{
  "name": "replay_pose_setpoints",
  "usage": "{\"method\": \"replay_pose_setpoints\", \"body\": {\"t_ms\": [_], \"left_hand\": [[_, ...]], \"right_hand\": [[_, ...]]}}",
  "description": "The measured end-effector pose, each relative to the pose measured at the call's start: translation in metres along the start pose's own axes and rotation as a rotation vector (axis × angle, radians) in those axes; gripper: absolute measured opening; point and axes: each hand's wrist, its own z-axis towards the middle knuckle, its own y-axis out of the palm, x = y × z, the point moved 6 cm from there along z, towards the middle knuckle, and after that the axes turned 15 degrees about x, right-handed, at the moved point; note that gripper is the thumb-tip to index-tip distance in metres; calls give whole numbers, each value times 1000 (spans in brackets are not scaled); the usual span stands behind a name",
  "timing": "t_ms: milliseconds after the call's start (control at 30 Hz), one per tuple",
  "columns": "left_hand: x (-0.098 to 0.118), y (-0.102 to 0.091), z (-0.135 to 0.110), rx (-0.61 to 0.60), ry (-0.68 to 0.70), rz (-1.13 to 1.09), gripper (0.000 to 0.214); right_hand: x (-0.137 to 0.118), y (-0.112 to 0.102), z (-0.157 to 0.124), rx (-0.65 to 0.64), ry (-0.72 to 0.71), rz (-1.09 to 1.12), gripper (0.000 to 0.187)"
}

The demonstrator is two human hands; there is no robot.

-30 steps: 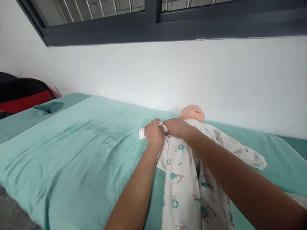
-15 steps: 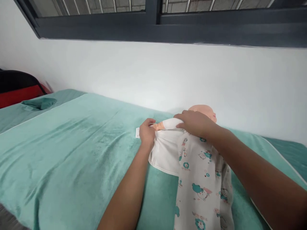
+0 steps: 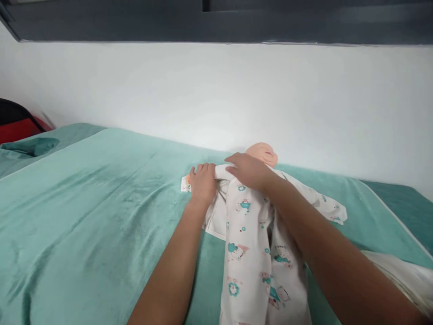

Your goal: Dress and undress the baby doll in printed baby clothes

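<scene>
A baby doll (image 3: 262, 153) lies on its back on a teal blanket (image 3: 101, 203), head toward the white wall. It wears a white printed sleepsuit (image 3: 252, 253) with small animal pictures. My left hand (image 3: 202, 183) is closed on the suit's left sleeve, near the cuff. My right hand (image 3: 248, 171) rests over the doll's shoulder with its fingers pressing the same sleeve. The suit's other sleeve (image 3: 321, 203) lies spread out flat to the right. My hands hide the doll's arm inside the sleeve.
The blanket covers a bed that runs along a white wall (image 3: 203, 99) under a dark window frame (image 3: 216, 20). A red and black object (image 3: 16, 126) and a folded teal cloth (image 3: 30, 146) lie at the far left. White fabric (image 3: 399, 271) shows at the lower right.
The view has tilted down and shifted. My left hand has slid along the sleeve and lies flatter on it; my right hand has moved from the doll's head side back to the shoulder.
</scene>
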Motion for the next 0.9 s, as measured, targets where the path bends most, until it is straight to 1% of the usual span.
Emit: {"method": "replay_pose_setpoints", "body": {"t_ms": [67,133,167,200,267,333,400,467,533,567,600,633,700,767,833,900], "left_hand": [[-5,0,0,17,-43,46,32],[-9,0,-1,26,-87,74,34],[-9,1,-2,28,-101,79,36],[-10,2,-2,26,-112,79,38],[-9,3,-1,24,-135,62,44],[-6,-2,0,36,-166,3,53],[7,-14,0,55,-168,-144,61],[32,-31,-1,43,-106,-376,60],[67,-47,-5,-23,20,-579,51],[87,-54,-7,-66,102,-615,44],[107,-57,-8,-121,200,-601,39],[127,-57,-10,-177,310,-542,36],[161,-48,-7,-251,485,-351,32],[187,-29,-1,-357,587,-172,28],[207,-8,6,-473,607,-54,26],[223,9,11,-555,590,17,26]], "right_hand": [[32,-18,-28,217,133,133,38],[69,-28,-70,435,286,136,42],[86,-28,-91,500,369,102,44],[99,-26,-111,531,431,59,46],[113,-17,-137,511,468,-66,48],[116,-12,-147,481,471,-160,49],[116,-13,-146,477,471,-193,49],[120,-17,-143,504,507,-174,49],[131,-22,-143,566,589,-127,49],[137,-23,-145,601,633,-100,49],[143,-24,-147,630,673,-79,50],[147,-25,-149,645,705,-70,50],[152,-24,-151,632,763,-77,48],[153,-23,-152,595,808,-97,46],[152,-22,-151,568,820,-100,43],[152,-22,-150,550,808,-97,42]]}}
